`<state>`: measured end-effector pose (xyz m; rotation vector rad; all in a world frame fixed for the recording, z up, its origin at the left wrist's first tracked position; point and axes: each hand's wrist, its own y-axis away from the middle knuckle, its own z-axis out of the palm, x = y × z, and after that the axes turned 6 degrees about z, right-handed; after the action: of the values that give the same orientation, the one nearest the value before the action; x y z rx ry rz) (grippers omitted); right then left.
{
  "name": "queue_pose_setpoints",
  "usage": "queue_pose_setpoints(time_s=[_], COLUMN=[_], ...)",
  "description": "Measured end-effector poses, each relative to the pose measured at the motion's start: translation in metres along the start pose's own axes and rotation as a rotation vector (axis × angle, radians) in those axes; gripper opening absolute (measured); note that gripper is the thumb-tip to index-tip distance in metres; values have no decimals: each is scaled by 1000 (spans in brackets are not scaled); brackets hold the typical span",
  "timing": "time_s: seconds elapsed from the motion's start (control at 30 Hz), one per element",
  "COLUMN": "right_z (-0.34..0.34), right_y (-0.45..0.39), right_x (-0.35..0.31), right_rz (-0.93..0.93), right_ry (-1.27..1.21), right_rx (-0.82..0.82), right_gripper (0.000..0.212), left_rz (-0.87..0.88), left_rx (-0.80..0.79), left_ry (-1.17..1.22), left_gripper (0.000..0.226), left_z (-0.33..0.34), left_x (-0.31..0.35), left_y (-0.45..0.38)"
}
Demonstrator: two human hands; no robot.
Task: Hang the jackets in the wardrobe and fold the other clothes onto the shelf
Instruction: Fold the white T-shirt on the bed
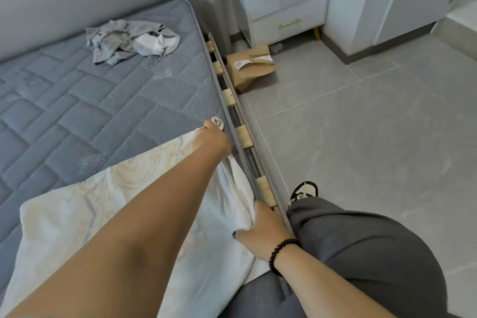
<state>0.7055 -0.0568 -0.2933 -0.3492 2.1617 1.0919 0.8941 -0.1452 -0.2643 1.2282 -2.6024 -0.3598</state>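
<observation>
A cream cloth with a faint tan and blue pattern (pixel 77 214) lies spread over the near corner of the blue quilted mattress (pixel 77 100). My left hand (pixel 215 137) reaches out along the mattress edge and pinches the cloth's far corner. Nearer to me, my right hand (pixel 260 232), with a dark bead bracelet at the wrist, grips a bunched fold of the same cloth at the bed's side. A crumpled grey and white garment (pixel 134 40) lies farther up the mattress, near the headboard.
A brown paper bag (pixel 250 67) lies on the grey tiled floor beside the bed frame's wooden slats (pixel 244 135). A white two-drawer nightstand (pixel 284 0) stands behind it. My grey-trousered legs and one shoe (pixel 304 192) are at the bed's side.
</observation>
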Motion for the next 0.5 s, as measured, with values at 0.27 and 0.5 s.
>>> queue_pose_setpoints(time_s=[0.27, 0.5], right_z=[-15, -64], right_y=[5, 28], right_x=[1, -18], right_rz=[-1, -24], right_ry=[-57, -99], right_rx=[135, 466], right_gripper=[16, 7], left_rz=[100, 295], left_rx=[-68, -41], left_ry=[409, 1051], left_gripper=[40, 27], left_z=[-38, -83], left_x=[-3, 8], left_y=[-6, 6])
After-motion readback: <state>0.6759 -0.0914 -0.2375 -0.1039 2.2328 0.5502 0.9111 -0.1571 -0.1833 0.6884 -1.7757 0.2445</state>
